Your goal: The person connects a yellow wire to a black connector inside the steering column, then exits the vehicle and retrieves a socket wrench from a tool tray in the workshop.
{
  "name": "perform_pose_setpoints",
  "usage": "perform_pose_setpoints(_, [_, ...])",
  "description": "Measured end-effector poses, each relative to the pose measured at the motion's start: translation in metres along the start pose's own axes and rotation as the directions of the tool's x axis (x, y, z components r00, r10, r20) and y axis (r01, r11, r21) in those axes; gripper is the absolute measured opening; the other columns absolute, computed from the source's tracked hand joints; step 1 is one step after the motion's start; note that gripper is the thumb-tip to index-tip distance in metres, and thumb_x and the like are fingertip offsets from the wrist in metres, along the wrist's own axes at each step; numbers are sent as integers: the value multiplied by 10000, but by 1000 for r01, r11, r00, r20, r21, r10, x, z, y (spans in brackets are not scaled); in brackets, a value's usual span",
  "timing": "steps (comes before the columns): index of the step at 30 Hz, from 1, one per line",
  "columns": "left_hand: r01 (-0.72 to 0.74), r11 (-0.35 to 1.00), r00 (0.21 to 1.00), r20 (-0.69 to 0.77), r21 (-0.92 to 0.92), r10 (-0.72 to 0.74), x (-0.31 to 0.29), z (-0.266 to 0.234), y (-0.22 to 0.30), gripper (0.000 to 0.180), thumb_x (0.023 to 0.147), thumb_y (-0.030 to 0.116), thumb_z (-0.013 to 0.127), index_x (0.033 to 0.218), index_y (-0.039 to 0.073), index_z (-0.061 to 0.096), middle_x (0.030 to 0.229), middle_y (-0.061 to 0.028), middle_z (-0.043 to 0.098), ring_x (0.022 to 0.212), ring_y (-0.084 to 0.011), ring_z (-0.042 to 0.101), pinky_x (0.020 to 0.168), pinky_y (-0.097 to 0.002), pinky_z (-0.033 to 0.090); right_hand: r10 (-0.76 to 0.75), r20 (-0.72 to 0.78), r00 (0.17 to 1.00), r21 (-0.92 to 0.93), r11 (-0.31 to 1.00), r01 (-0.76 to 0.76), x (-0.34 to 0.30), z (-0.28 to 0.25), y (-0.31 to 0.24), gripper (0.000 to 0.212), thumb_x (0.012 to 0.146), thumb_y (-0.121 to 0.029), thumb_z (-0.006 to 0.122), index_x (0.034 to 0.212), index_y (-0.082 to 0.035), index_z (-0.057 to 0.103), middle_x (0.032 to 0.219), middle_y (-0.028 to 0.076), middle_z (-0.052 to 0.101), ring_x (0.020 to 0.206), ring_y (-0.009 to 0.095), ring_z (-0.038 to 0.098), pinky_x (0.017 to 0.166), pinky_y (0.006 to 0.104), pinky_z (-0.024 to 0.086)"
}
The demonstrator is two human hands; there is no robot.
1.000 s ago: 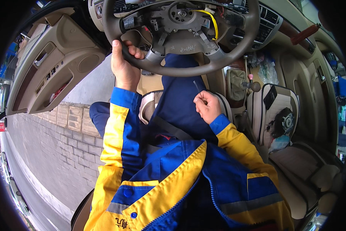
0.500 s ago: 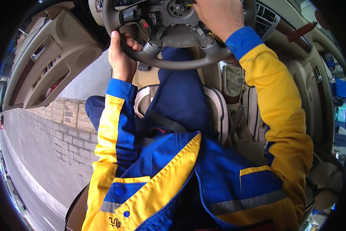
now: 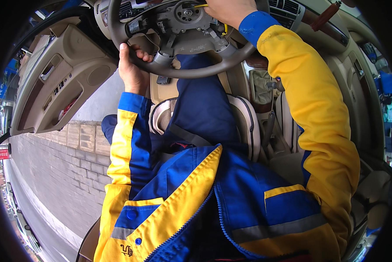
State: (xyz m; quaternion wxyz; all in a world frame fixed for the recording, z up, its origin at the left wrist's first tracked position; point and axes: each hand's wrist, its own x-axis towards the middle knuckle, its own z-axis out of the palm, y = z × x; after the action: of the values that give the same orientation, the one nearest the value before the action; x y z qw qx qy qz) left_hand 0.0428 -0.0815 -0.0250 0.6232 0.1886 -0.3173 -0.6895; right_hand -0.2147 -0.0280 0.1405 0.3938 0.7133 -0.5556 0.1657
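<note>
In front of me is a steering wheel (image 3: 197,72) with its centre cover off, so the metal hub plate (image 3: 189,16) and brackets show. My left hand (image 3: 133,70) is closed round the lower left of the rim, thumb up along it. Over the upper right of the hub reaches my right hand (image 3: 231,11), back of the hand toward me. Its fingers are partly hidden and cut by the top edge. A thin yellow wire (image 3: 200,5) runs from the hub to its fingertips, which look pinched on it. Below that hand hangs another yellow piece (image 3: 225,29).
An open car door (image 3: 63,83) stands on the left, over grey paving (image 3: 69,174). A gear lever boot (image 3: 261,85) and handbrake lever (image 3: 270,124) are to the right of my leg. A dark red object (image 3: 326,16) hangs by the dashboard at upper right.
My right hand has moved a little left and up over the hub; the second yellow piece now shows below it. My left hand keeps its hold on the rim. The whole view has shifted slightly.
</note>
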Motion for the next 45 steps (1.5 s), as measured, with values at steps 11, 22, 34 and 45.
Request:
perform_pose_setpoints(11, [-4, 1000, 1000, 15, 27, 4, -2, 1, 3, 451, 1006, 469, 634, 1006, 21, 582, 742, -56, 518, 709, -202, 504, 700, -356, 442, 23, 12, 1000, 62, 998, -24, 1, 7, 3, 130, 808, -217, 711, 827, -92, 684, 827, 129, 709, 845, 329, 708, 740, 473, 580])
perform_pose_setpoints(22, [-13, 1000, 999, 33, -19, 13, 4, -7, -1, 413, 1029, 423, 622, 1002, 12, 589, 726, -71, 560, 665, -211, 550, 664, -366, 485, 33, 56, 998, 47, 998, -36, 5, 8, 1, 142, 794, -220, 706, 825, -82, 697, 815, 146, 715, 828, 342, 715, 731, 475, 584])
perform_pose_setpoints(34, [-19, 999, 999, 33, -26, 19, 4, -7, -2, 419, 1027, 425, 627, 1011, 8, 591, 723, -73, 560, 661, -210, 553, 661, -364, 485, 17, 250, 968, 69, 997, -36, 23, -14, 8, 159, 797, -182, 667, 774, -43, 739, 818, 212, 728, 800, 398, 729, 760, 494, 590])
perform_pose_setpoints(45, [-13, 1000, 1000, 20, -20, 13, 3, -6, -1, 425, 1035, 426, 610, 1018, 2, 592, 721, -74, 559, 666, -208, 545, 664, -365, 479, 60, 225, 973, 140, 986, -93, 17, -11, 14, 164, 773, -213, 697, 786, -56, 741, 803, 202, 727, 798, 397, 724, 769, 498, 582])
